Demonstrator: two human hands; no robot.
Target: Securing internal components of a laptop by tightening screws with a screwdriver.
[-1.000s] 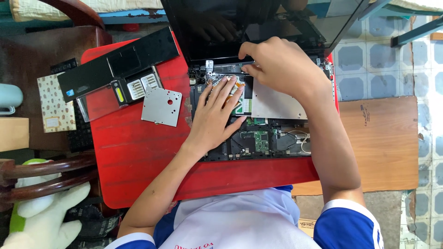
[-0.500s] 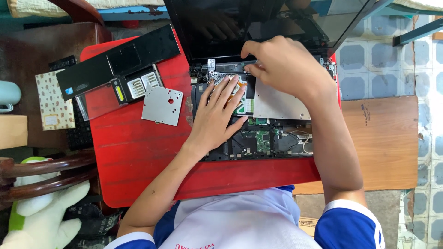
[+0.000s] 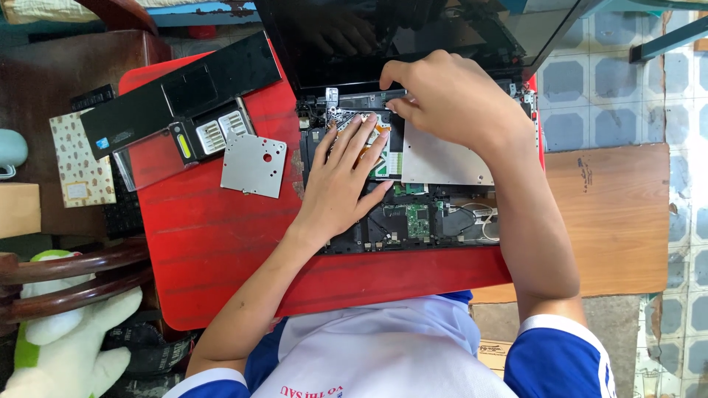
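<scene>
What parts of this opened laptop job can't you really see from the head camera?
- Right hand: its fingertips curl under, hiding whatever they pinch near the hinge.
- Left hand: covers the parts of the laptop base beneath its palm.
- Laptop screen: cut off by the top edge.
- Circuit board details: too small.

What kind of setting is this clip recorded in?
Probably a home or small informal repair spot, not a factory: an opened laptop lies on a red table, over a tiled floor, with a plush toy beside a wooden chair.
</scene>
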